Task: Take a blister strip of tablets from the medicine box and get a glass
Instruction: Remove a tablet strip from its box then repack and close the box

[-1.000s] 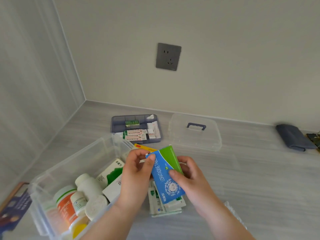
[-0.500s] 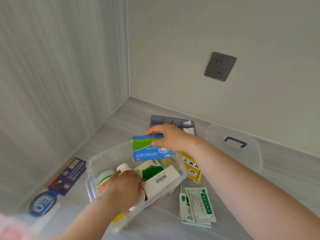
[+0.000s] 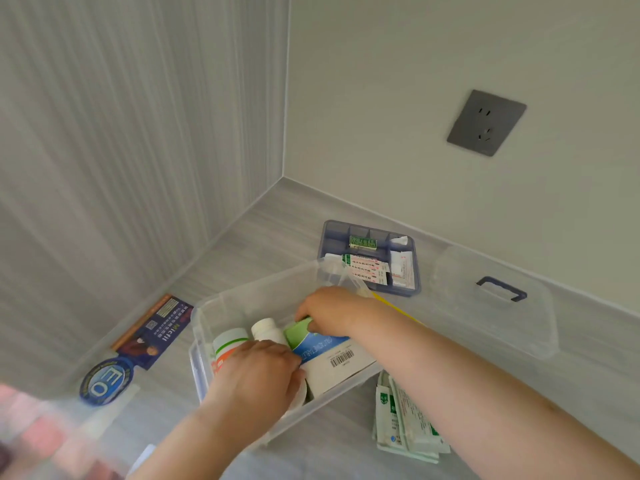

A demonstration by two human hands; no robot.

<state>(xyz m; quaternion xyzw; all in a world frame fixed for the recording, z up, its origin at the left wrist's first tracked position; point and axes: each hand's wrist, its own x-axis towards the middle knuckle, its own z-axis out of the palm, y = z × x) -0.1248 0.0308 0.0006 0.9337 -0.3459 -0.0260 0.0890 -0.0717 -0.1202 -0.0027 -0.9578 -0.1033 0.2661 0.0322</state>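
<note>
A clear plastic medicine box (image 3: 242, 306) stands on the grey counter, holding white bottles (image 3: 265, 329) and cartons. My right hand (image 3: 334, 311) is down inside it, shut on the green end of a blue and green tablet carton (image 3: 311, 339), which lies over a white carton with a barcode (image 3: 341, 367). My left hand (image 3: 258, 372) reaches in from the near side, fingers curled against the bottles and the carton's edge. No blister strip and no glass are in view.
A blue divided tray (image 3: 332, 237) with sachets sits behind the box. The clear lid with a blue handle (image 3: 502, 289) lies to the right. Green and white sachets (image 3: 405, 424) lie near my right forearm. A dark leaflet (image 3: 156, 327) and round sticker (image 3: 105, 381) lie left.
My right hand has lowered the blue and green carton from above the box down into it. My left hand stayed in the box by the bottles. The view swung left.
</note>
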